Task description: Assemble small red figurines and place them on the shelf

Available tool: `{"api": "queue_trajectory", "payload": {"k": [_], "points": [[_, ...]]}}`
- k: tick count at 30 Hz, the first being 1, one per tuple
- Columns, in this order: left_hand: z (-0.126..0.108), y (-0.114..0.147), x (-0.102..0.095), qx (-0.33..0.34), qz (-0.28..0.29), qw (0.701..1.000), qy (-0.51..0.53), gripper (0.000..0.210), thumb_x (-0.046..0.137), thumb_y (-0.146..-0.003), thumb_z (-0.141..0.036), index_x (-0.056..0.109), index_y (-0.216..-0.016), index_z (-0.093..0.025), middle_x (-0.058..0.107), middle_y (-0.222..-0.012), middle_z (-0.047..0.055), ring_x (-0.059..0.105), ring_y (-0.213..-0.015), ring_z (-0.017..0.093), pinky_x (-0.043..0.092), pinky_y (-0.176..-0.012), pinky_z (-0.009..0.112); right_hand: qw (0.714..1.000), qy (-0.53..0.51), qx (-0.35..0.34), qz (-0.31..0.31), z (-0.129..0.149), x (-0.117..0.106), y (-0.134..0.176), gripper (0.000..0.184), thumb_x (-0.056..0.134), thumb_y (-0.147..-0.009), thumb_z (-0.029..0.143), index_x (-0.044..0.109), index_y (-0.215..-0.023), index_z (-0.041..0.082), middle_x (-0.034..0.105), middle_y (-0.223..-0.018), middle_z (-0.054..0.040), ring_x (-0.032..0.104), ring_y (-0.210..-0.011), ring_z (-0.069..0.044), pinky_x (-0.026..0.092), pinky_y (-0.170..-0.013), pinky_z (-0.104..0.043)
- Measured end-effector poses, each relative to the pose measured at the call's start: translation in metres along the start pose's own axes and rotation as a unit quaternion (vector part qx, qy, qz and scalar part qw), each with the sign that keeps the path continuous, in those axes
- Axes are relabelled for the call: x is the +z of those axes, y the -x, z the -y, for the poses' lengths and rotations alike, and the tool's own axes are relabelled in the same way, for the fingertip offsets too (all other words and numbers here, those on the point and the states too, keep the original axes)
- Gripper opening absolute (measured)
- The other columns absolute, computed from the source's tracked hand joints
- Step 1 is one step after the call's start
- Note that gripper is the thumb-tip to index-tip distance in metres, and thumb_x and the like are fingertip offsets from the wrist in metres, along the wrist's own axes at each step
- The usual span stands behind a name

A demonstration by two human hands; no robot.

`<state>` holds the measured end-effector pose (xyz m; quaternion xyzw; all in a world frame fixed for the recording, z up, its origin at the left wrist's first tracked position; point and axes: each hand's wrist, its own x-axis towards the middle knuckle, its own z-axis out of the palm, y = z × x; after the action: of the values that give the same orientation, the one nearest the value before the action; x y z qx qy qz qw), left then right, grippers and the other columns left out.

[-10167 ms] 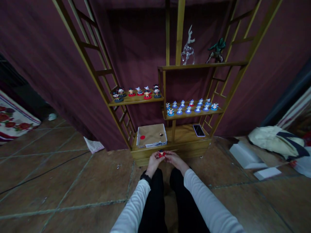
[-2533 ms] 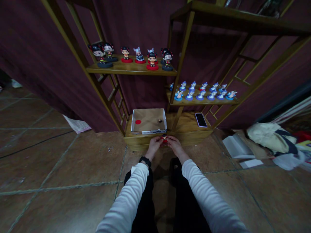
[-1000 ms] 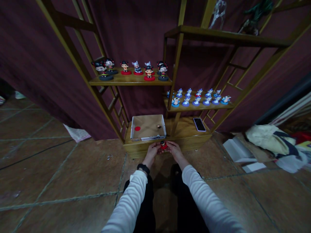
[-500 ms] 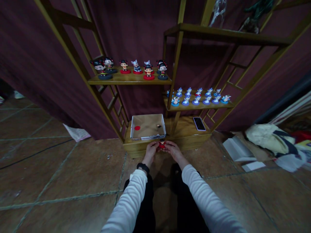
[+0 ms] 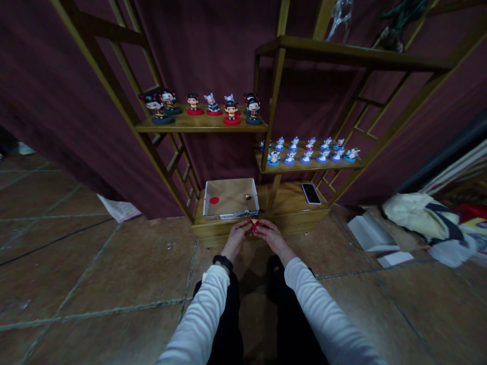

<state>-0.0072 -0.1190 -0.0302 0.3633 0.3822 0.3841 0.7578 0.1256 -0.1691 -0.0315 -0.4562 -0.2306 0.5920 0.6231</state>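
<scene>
Between my two hands is a small black-haired figurine (image 5: 254, 221) with a red base, held upright just in front of the box. My left hand (image 5: 238, 235) grips its left side, and my right hand (image 5: 271, 234) closes on its right side. Behind them an open cardboard box (image 5: 230, 185) sits on the low wooden shelf. Inside it lie a red round base (image 5: 214, 201) and a small dark-and-tan piece (image 5: 247, 196), too small to make out.
Several figurines stand on the upper left shelf (image 5: 201, 123), and several blue and white ones on the right shelf (image 5: 312, 165). A phone (image 5: 311, 193) lies on the bottom ledge. White carton pieces (image 5: 373, 233) and a cloth bag (image 5: 422, 215) lie on the floor at right.
The figurine has turned slightly in my fingers and more of its front shows. Both hands stay in nearly the same place; the view has shifted a little.
</scene>
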Motion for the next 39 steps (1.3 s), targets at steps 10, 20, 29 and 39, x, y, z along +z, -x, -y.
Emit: {"api": "queue_trajectory", "payload": {"k": [10,20,29,39], "points": [[0.004,-0.003,0.001,0.0,0.001,1.0,0.011,0.027,0.077,-0.061,-0.024,0.067,-0.082,-0.011,0.068,-0.075,0.006,0.062,-0.065,0.012,0.047,-0.065,0.024,0.999,0.043,0.001,-0.015,0.001,0.0,0.002,0.041,0.08,-0.054,0.035,0.061,-0.088,0.021,0.068,-0.077,0.0006,0.062,-0.065,-0.012,0.05,-0.068,-0.028],[0.005,-0.004,-0.002,-0.012,-0.009,1.0,0.022,0.026,0.075,-0.062,-0.019,0.065,-0.086,-0.012,0.068,-0.076,0.006,0.062,-0.066,0.013,0.048,-0.065,0.025,1.0,0.028,0.002,-0.011,0.0,-0.003,0.0,0.036,0.078,-0.058,0.037,0.063,-0.087,0.019,0.07,-0.073,-0.0014,0.064,-0.063,-0.014,0.05,-0.069,-0.031],[0.007,-0.004,0.0,0.019,0.018,1.0,-0.008,0.03,0.075,-0.062,-0.022,0.064,-0.089,-0.013,0.068,-0.082,0.007,0.064,-0.072,0.016,0.051,-0.072,0.03,0.997,0.066,0.005,-0.039,0.0,-0.002,-0.002,0.037,0.078,-0.056,0.038,0.064,-0.086,0.021,0.069,-0.073,-0.0005,0.063,-0.065,-0.014,0.049,-0.064,-0.028],[0.012,-0.013,-0.002,0.144,-0.013,0.973,-0.18,0.021,0.07,-0.063,-0.019,0.065,-0.082,-0.014,0.068,-0.076,0.004,0.062,-0.069,0.014,0.049,-0.071,0.028,0.991,0.12,-0.056,-0.017,-0.011,-0.006,-0.015,0.034,0.076,-0.053,0.037,0.066,-0.081,0.021,0.07,-0.084,-0.0016,0.063,-0.08,-0.02,0.05,-0.072,-0.033]]}}
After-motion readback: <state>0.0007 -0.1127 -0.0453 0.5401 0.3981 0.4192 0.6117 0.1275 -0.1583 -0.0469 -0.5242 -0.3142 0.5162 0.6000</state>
